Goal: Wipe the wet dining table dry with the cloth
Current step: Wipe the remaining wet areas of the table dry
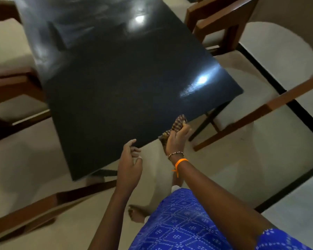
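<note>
The dining table (119, 83) has a glossy black top that fills the upper middle of the head view, with a streaky wet patch shining near its right corner. My right hand (177, 138) is closed on a bunched checked cloth (177, 124), which rests against the table's near edge. My left hand (129, 163) hovers just off the same edge, fingers apart, holding nothing. An orange band and a beaded bracelet circle my right wrist.
Wooden chairs surround the table: one at the top right (222, 20), one at the left (13, 87), one at the right (260, 112) and one at the lower left (43, 208). The floor is pale tile with dark strips. My blue patterned clothing (179, 222) and a bare foot show below.
</note>
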Tool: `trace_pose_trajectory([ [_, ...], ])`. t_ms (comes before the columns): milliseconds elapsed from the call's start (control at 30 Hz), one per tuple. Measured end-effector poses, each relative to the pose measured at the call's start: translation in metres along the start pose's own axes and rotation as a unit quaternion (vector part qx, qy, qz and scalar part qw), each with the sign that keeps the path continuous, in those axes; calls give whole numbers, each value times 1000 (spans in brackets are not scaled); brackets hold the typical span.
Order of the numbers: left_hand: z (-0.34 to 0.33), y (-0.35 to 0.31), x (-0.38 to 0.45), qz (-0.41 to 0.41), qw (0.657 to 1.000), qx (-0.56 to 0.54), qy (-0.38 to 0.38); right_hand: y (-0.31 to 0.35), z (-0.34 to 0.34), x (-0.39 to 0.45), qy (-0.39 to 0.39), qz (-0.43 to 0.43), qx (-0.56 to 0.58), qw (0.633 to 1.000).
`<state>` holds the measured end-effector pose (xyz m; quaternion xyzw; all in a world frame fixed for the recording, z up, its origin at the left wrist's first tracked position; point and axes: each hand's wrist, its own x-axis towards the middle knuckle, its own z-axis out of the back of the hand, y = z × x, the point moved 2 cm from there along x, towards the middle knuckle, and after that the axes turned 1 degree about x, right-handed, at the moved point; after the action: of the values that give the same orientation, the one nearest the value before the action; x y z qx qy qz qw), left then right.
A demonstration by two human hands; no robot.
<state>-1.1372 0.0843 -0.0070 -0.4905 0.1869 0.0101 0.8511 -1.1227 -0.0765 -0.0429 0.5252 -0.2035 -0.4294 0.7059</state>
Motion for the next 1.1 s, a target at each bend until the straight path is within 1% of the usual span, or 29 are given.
trace_pose_trajectory([
  [100,44,37,-17,37,998,-18,-54,-1,-34,-68,73,7,-16,997],
  [200,86,72,-38,48,993,-22,-108,-1,-69,-142,157,14,-23,987],
  [300,124,105,-61,59,985,-29,-158,4,-99,-203,230,20,-45,972],
  [367,142,125,-75,73,979,-42,-188,5,-111,-230,274,34,-45,960],
  [433,158,142,-90,88,972,-52,-213,8,-118,-251,340,51,-63,937],
  [500,164,155,-101,103,967,-67,-222,10,-119,-264,412,88,-90,902],
  [533,165,161,-104,111,965,-74,-225,13,-120,-268,449,128,-102,879],
  [600,168,167,-109,118,961,-84,-237,26,-121,-279,522,228,-113,814],
  [633,169,168,-110,112,959,-87,-245,33,-122,-283,543,277,-120,784],
  [667,169,168,-111,103,959,-89,-249,39,-123,-286,540,334,-136,760],
  [700,169,167,-112,94,959,-92,-249,44,-124,-289,514,398,-167,741],
  [733,169,166,-113,88,960,-98,-248,47,-126,-291,473,461,-212,720],
  [767,168,165,-113,87,960,-103,-245,50,-129,-292,433,503,-262,700],
  [833,166,164,-111,98,960,-107,-241,51,-135,-286,391,533,-361,658],
  [867,164,164,-109,106,960,-105,-237,48,-138,-277,394,533,-403,631],
  [933,157,161,-106,108,963,-103,-225,32,-139,-246,426,512,-461,587],
  [967,152,158,-104,108,965,-104,-215,25,-136,-230,438,511,-478,565],
  [1033,143,150,-97,106,970,-104,-192,18,-128,-209,452,543,-479,520],
  [1067,137,143,-92,99,974,-98,-176,17,-125,-203,461,554,-475,505],
  [1100,132,136,-86,91,979,-88,-158,16,-124,-199,469,559,-470,497],
])
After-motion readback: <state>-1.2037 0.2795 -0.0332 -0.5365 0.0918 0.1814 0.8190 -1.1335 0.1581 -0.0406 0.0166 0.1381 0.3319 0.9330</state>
